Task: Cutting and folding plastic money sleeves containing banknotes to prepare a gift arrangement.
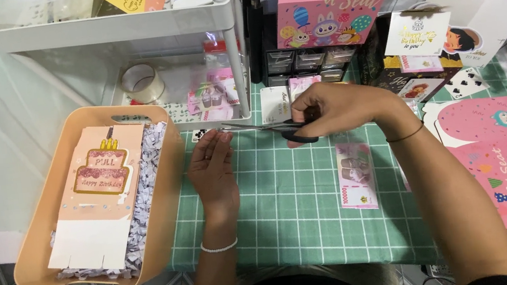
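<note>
Nearest me, a pink banknote lies flat on the green checked tablecloth, untouched just beside my right forearm. My left hand rests there with fingers straight and together, gripping nothing I can make out; a thin strip may lie under the fingertips, but I can't tell. My right hand is curled through the black handles of the scissors, whose slim steel blades point left, nearly closed, tips just above my left fingertips. I judge this a cutting step; next needs steady aim. Left, a peach plastic tub holds crinkled paper shreds and a glossy cake-printed card.
</note>
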